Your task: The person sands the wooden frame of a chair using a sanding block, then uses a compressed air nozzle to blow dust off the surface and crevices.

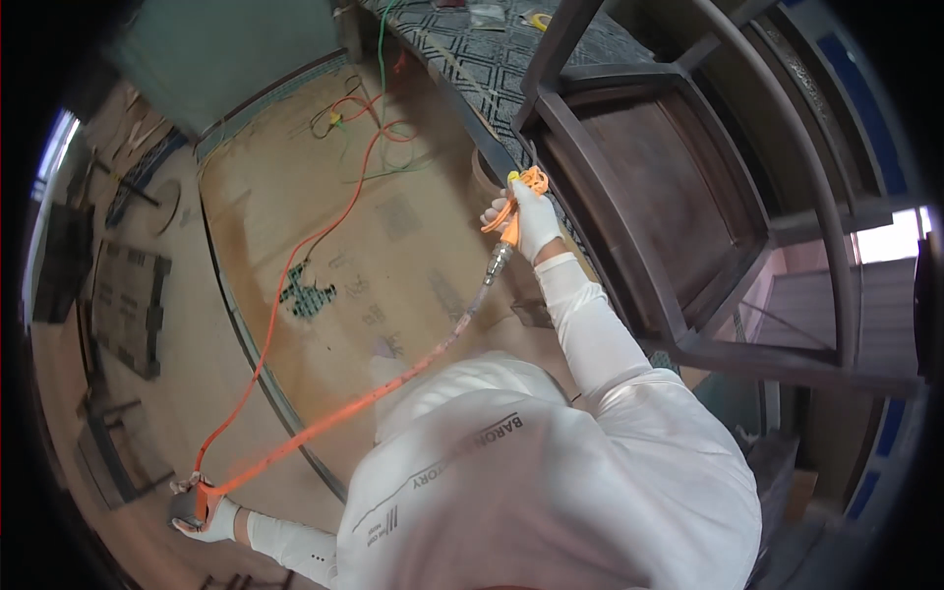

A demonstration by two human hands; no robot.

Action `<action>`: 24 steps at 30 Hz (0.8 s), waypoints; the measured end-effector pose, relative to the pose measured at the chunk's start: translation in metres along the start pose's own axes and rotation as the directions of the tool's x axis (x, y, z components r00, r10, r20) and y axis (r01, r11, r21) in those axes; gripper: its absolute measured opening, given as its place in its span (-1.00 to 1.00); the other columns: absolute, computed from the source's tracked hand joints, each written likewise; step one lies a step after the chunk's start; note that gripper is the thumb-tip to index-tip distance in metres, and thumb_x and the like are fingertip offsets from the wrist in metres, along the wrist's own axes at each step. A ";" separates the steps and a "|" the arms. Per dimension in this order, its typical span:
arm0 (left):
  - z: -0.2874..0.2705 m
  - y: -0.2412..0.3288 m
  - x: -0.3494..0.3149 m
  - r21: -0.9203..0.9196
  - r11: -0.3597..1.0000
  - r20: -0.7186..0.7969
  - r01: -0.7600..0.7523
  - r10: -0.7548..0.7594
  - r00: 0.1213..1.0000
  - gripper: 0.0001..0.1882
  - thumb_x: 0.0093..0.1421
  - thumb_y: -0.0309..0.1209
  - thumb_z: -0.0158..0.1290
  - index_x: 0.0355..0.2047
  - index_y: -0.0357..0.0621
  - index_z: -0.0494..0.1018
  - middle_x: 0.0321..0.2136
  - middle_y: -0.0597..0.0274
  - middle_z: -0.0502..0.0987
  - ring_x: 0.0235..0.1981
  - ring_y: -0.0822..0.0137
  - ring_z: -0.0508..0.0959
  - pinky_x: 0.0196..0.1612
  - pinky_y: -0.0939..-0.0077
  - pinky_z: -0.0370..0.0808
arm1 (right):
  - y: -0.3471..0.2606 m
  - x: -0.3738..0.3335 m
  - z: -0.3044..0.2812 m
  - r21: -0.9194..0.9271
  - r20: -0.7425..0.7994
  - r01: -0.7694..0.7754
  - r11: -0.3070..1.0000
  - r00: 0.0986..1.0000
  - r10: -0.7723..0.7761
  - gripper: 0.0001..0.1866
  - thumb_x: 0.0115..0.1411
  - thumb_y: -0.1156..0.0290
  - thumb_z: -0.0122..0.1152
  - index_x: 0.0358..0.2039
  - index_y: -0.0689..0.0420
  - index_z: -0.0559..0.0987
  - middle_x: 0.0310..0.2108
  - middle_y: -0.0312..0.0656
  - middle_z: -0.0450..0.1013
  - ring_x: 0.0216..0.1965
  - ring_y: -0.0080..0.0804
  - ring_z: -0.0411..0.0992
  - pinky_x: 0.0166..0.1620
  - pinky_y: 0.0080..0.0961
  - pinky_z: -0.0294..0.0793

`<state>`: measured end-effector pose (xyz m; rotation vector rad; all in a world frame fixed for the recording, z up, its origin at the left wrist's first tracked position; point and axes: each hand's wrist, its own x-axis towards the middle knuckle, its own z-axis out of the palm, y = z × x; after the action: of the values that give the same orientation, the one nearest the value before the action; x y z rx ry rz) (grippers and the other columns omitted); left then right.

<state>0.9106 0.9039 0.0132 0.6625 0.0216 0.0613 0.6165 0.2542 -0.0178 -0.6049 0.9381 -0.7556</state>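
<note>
My white-gloved right hand is wrapped round an orange air gun, its nozzle end partly hidden by the fingers. A metal coupling joins the gun to an orange-red hose, blurred along its length. The hose reaches across to my gloved left hand, out at the lower left. There my fingers close round a dark block with an orange part beside it; its kind is unclear. Just right of the air gun stands a dark wooden chair frame, with a brown recessed seat panel.
The chair frame rests by a bench covered in patterned grey cloth. A thin red hose and green cord trail over the brown floor sheet. Dark wooden pieces stand at the left, a greenish panel at the back.
</note>
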 end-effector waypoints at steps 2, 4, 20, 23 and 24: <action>0.031 -0.031 0.059 0.013 1.000 -0.098 0.008 -0.007 0.995 -0.28 0.06 -0.12 0.07 0.04 -0.53 0.28 -0.28 -0.05 0.38 -0.26 0.07 0.38 -0.12 0.11 0.29 | -0.005 -0.014 0.024 -0.125 -0.081 0.112 0.986 0.989 -0.123 -0.73 0.29 0.25 0.12 -0.31 0.23 0.38 -0.54 -0.17 0.35 -0.59 -0.30 0.39 -0.45 -0.22 0.54; 0.069 -0.047 0.107 -0.003 0.988 -0.014 0.152 -0.152 0.988 -0.29 0.11 -0.18 0.09 0.10 -0.54 0.24 -0.30 -0.01 0.36 -0.27 0.16 0.37 -0.13 0.19 0.30 | -0.020 -0.035 0.052 -0.231 -0.090 0.112 0.967 0.987 -0.136 -0.80 0.26 0.29 0.14 -0.31 0.13 0.38 -0.60 -0.21 0.34 -0.66 -0.39 0.37 -0.57 -0.36 0.46; 0.317 -0.293 0.323 0.462 0.887 0.041 -0.005 -0.015 0.999 -0.55 0.26 -0.17 0.08 0.07 -0.15 0.42 0.00 0.02 0.43 0.06 0.07 0.42 0.00 0.07 0.47 | -0.030 0.055 0.131 -0.166 -0.133 0.279 0.946 0.944 -0.302 -0.76 0.27 0.30 0.19 -0.23 0.13 0.35 -0.52 -0.26 0.36 -0.59 -0.45 0.40 -0.45 -0.42 0.50; 0.320 -0.327 0.379 0.602 0.798 0.059 0.026 -0.078 0.995 -0.67 0.23 -0.20 0.13 -0.12 -0.16 0.54 -0.12 0.17 0.47 -0.18 0.20 0.52 -0.12 0.35 0.49 | -0.043 0.094 0.152 0.054 -0.054 0.283 0.958 0.958 -0.280 -0.80 0.27 0.31 0.15 -0.26 0.15 0.39 -0.48 -0.26 0.40 -0.50 -0.43 0.45 -0.32 -0.37 0.55; 0.323 -0.341 0.389 0.632 0.775 0.088 -0.020 -0.045 0.995 -0.68 0.21 -0.20 0.15 -0.14 -0.16 0.55 -0.12 0.17 0.48 -0.22 0.19 0.53 -0.13 0.37 0.49 | -0.048 0.111 0.157 0.060 -0.007 0.281 0.958 0.960 -0.281 -0.81 0.27 0.32 0.15 -0.26 0.15 0.40 -0.46 -0.28 0.40 -0.48 -0.43 0.45 -0.30 -0.36 0.55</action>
<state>1.3285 0.4621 0.0574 1.3487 -0.0521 0.0056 0.7807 0.1590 0.0373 -0.6941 0.8330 -1.0337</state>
